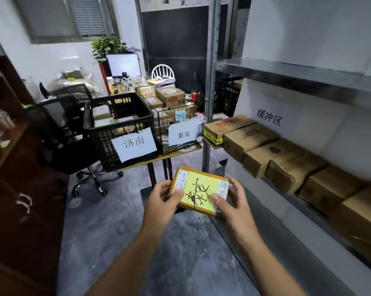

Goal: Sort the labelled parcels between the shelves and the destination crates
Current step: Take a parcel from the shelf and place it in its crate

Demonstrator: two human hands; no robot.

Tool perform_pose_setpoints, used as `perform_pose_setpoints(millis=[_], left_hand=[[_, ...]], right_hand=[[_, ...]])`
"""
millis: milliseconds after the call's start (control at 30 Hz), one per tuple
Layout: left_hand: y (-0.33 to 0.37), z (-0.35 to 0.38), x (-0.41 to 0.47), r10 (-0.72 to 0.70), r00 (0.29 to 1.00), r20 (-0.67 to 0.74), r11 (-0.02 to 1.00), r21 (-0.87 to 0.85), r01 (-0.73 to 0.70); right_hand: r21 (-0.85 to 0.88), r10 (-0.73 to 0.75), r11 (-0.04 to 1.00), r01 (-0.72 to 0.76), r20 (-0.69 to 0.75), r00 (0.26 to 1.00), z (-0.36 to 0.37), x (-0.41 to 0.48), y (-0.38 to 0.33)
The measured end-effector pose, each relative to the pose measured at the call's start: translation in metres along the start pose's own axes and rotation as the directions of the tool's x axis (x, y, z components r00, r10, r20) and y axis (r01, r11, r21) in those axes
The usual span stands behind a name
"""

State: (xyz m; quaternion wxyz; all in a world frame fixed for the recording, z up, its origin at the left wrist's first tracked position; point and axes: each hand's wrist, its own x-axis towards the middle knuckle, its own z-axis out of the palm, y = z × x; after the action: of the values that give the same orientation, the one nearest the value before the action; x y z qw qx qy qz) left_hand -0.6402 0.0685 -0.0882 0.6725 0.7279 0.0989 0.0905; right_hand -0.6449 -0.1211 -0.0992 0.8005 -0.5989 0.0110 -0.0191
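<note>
While hands (161, 201) (233, 202) grip parcel (201, 189), thumbs (178, 194) on top

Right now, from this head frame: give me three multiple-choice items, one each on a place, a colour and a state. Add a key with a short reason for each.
1. Seen from the head camera, the wire basket stands where relative to the black crate?
A. left of it
B. right of it
C. stacked on it

2. The large handwritten label on the parcel is:
A. white
B. blue
C. yellow

3. The parcel is:
A. held in both hands
B. resting on a surface
C. falling

Key:
1 B: the two stand side by side on the same table, with the wire basket on the right.
2 C: the label is plainly yellow under black writing.
3 A: the left hand and right hand each grip one end, thumbs on top.
</note>
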Motion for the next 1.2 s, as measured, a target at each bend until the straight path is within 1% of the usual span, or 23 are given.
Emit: perform_pose_setpoints(millis=[67,100,167,267,333,433,500,567,633,700,733,800,900,1033,1100,1133,1200], left_hand=[[0.001,0.008,0.023,0.018,1.0,0.018,0.999,0.027,-0.019],[0.006,0.01,0.027,0.032,0.998,0.049,0.997,0.063,-0.035],[0.012,0.018,0.069,0.08,0.995,0.067,0.99,0.115,-0.087],[0.032,0.025,0.124,0.137,0.99,0.031,0.967,0.212,-0.14],[0.042,0.028,0.158,0.205,0.979,0.015,0.937,0.285,-0.201],[0.06,0.03,0.211,0.373,0.928,0.014,0.802,0.498,-0.33],[0.063,0.028,0.245,0.456,0.89,0.005,0.688,0.632,-0.356],[0.06,0.024,0.273,0.463,0.886,-0.019,0.607,0.735,-0.302],[0.058,0.02,0.295,0.449,0.893,-0.012,0.522,0.815,-0.252],[0.056,0.018,0.317,0.439,0.899,0.004,0.441,0.87,-0.219],[0.055,0.016,0.329,0.435,0.9,0.005,0.418,0.884,-0.207],[0.055,0.015,0.352,0.422,0.907,-0.004,0.414,0.891,-0.189],[0.054,0.013,0.395,0.405,0.914,-0.018,0.445,0.878,-0.179],[0.054,0.008,0.466,0.418,0.909,0.011,0.463,0.858,-0.224],[0.053,0.0,0.506,0.412,0.911,0.024,0.472,0.849,-0.236],[0.052,-0.005,0.525,0.402,0.915,0.014,0.494,0.838,-0.23],[0.052,-0.014,0.562,0.364,0.931,-0.04,0.58,0.791,-0.193]], right_hand=[[-0.072,-0.052,0.996,0.052,0.001,0.999,-0.001,0.038,0.0],[-0.101,-0.063,0.993,0.064,0.014,0.998,-0.001,0.047,-0.003],[-0.082,-0.069,0.994,0.072,0.039,0.997,-0.001,0.1,-0.005],[-0.045,-0.078,0.996,0.08,0.032,0.996,-0.003,0.165,-0.01],[-0.05,-0.073,0.996,0.074,0.039,0.997,-0.002,0.203,-0.015],[-0.055,-0.069,0.996,0.073,0.077,0.995,0.004,0.268,-0.03],[-0.088,-0.091,0.991,0.101,0.107,0.99,0.007,0.309,-0.038],[-0.127,-0.097,0.986,0.111,0.114,0.989,0.011,0.343,-0.044],[-0.164,-0.102,0.979,0.12,0.11,0.989,0.013,0.374,-0.05],[-0.188,-0.108,0.974,0.13,0.123,0.987,0.019,0.403,-0.058],[-0.205,-0.107,0.97,0.132,0.13,0.986,0.023,0.417,-0.061],[-0.235,-0.111,0.962,0.14,0.131,0.985,0.032,0.446,-0.062],[-0.229,-0.125,0.961,0.158,0.153,0.98,0.051,0.487,-0.064],[-0.268,-0.157,0.944,0.194,0.155,0.975,0.082,0.546,-0.067],[-0.323,-0.146,0.926,0.196,0.172,0.974,0.101,0.578,-0.066],[-0.356,-0.124,0.917,0.182,0.179,0.976,0.111,0.592,-0.065],[-0.401,-0.06,0.906,0.133,0.19,0.98,0.132,0.623,-0.064]])
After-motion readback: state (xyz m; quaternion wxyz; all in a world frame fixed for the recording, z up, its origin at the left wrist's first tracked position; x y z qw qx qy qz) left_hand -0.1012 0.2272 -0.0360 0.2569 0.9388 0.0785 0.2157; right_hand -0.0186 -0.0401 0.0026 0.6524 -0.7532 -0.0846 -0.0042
